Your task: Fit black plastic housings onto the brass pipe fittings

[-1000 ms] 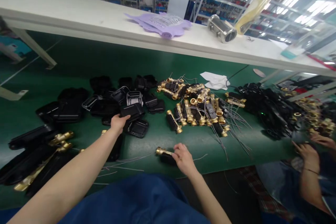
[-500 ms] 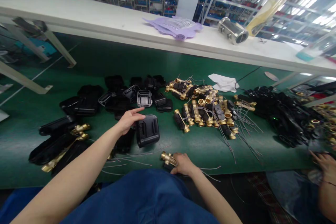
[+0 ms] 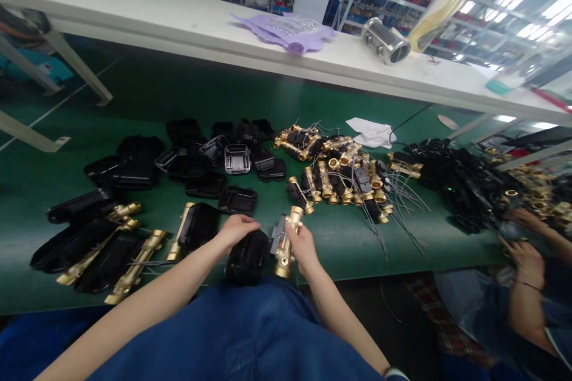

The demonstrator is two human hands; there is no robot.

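My left hand (image 3: 235,231) is closed over a black plastic housing (image 3: 246,258) at the near edge of the green table (image 3: 134,101). Right beside it, my right hand (image 3: 300,245) grips a brass fitting (image 3: 286,243) held upright, touching the housing's right side. Just behind the hands lies an open black cover (image 3: 238,199). To the left lie several finished units of black housing with brass ends (image 3: 192,229).
A pile of brass fittings with thin wires (image 3: 344,175) lies right of centre, and black covers (image 3: 196,152) are heaped behind. A white cloth (image 3: 370,133) sits further back. Another person's hands (image 3: 522,250) work at the right. A white shelf (image 3: 179,18) overhangs the table.
My left hand pulled a black housing from the pile back to the table's near edge. My right hand lifted the brass fitting from lying flat and brought it against the housing.
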